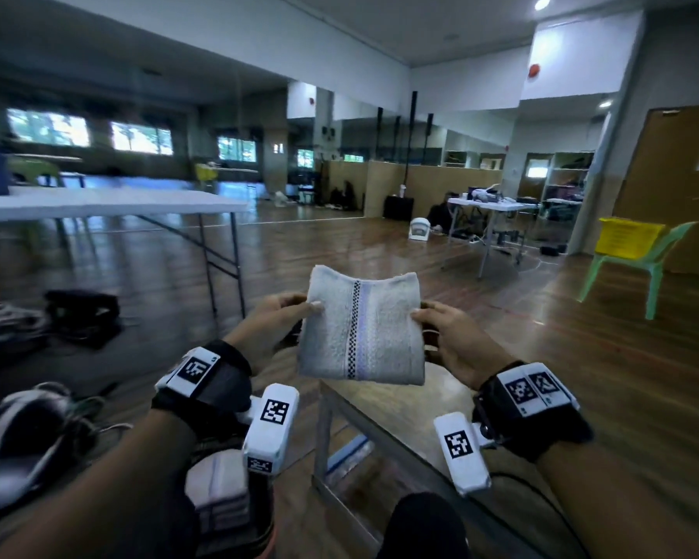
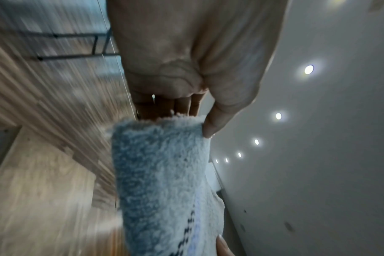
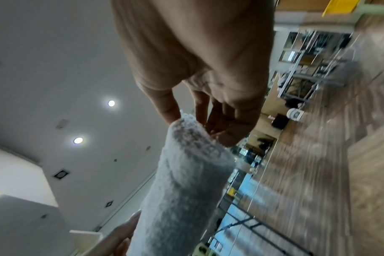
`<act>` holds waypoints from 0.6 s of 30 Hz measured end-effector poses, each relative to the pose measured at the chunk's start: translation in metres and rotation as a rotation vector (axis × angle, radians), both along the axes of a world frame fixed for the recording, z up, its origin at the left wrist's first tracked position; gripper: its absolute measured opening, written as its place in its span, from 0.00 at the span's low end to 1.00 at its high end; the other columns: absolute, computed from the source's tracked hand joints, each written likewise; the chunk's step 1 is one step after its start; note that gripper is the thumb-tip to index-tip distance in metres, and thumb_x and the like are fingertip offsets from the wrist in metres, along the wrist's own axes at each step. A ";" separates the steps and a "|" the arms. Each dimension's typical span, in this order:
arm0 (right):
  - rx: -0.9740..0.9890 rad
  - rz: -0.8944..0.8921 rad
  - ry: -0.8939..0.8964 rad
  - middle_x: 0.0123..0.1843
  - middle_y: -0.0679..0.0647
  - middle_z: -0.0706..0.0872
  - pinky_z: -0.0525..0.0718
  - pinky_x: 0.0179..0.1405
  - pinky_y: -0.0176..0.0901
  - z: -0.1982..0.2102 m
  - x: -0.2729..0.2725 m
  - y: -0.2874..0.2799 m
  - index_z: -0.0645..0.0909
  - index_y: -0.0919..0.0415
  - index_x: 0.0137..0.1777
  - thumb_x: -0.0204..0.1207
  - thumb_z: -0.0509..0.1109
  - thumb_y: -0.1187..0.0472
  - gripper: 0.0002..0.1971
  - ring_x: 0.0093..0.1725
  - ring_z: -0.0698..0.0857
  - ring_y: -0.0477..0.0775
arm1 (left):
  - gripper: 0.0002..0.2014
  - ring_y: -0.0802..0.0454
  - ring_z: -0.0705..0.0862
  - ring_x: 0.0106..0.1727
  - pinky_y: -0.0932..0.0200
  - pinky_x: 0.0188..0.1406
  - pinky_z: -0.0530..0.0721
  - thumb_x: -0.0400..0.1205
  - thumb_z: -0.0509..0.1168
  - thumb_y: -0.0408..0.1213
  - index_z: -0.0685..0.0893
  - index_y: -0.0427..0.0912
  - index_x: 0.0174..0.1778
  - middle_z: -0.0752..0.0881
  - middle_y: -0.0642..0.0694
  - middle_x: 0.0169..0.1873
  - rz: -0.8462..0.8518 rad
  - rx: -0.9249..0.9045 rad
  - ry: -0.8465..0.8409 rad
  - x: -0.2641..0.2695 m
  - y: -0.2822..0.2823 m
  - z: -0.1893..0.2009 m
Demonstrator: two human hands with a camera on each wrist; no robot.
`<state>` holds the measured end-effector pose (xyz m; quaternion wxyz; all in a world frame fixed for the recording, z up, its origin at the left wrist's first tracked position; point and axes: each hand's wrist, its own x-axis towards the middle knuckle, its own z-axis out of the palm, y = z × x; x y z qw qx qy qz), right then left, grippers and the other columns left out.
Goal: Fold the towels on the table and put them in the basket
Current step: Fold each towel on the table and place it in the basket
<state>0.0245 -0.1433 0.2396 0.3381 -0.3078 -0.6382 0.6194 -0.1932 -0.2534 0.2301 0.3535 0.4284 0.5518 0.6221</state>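
Two hands hold one folded towel (image 1: 362, 326) up in the air, out in front of the person and above a small wooden table (image 1: 432, 401). The left hand (image 1: 273, 326) pinches the towel's left edge, thumb on the near face and fingers behind; the left wrist view shows the thumb (image 2: 215, 121) pressed on the pile at the top corner. The right hand (image 1: 446, 340) pinches the right edge the same way, and the right wrist view shows its thumb on one face and its fingers (image 3: 221, 124) curled against the other. The towel is pale grey-white with a checked black stripe and a faint lilac band running down its middle. Its top edge sags a little between the hands; its lower folded edge hangs clear of the table, touching nothing.

Below the towel and to its left, by the left forearm, a stack of folded towels (image 1: 218, 490) sits in a container whose form is too dark to tell. Beyond the towel, bare wooden floor (image 1: 319, 244) stretches open to the far wall. Left of the towel stands a white folding table (image 1: 110, 203), with dark bags on the floor beneath it. Far right of the towel, a green plastic chair (image 1: 638, 268) carries a yellow basket (image 1: 628, 236). Round lamps dot the white ceiling (image 2: 318, 121).
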 end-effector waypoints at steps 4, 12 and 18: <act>-0.009 0.115 -0.010 0.46 0.56 0.83 0.81 0.35 0.44 -0.010 -0.048 0.000 0.78 0.61 0.63 0.81 0.62 0.62 0.12 0.40 0.83 0.53 | 0.07 0.55 0.82 0.31 0.59 0.34 0.78 0.80 0.67 0.34 0.86 0.36 0.50 0.87 0.47 0.35 0.114 -0.011 -0.024 -0.031 -0.028 -0.007; -0.059 0.250 -0.024 0.38 0.53 0.82 0.77 0.27 0.39 -0.027 -0.125 -0.007 0.80 0.59 0.56 0.81 0.63 0.64 0.08 0.33 0.80 0.49 | 0.06 0.51 0.82 0.37 0.58 0.39 0.81 0.80 0.66 0.33 0.85 0.36 0.50 0.87 0.43 0.40 0.293 -0.045 -0.031 -0.084 -0.061 -0.025; -0.096 0.287 -0.057 0.39 0.53 0.82 0.76 0.24 0.37 -0.053 -0.178 -0.007 0.79 0.61 0.60 0.80 0.62 0.64 0.10 0.32 0.79 0.48 | 0.05 0.55 0.84 0.33 0.63 0.34 0.83 0.80 0.66 0.33 0.85 0.38 0.48 0.89 0.48 0.36 0.370 -0.079 -0.045 -0.127 -0.068 -0.050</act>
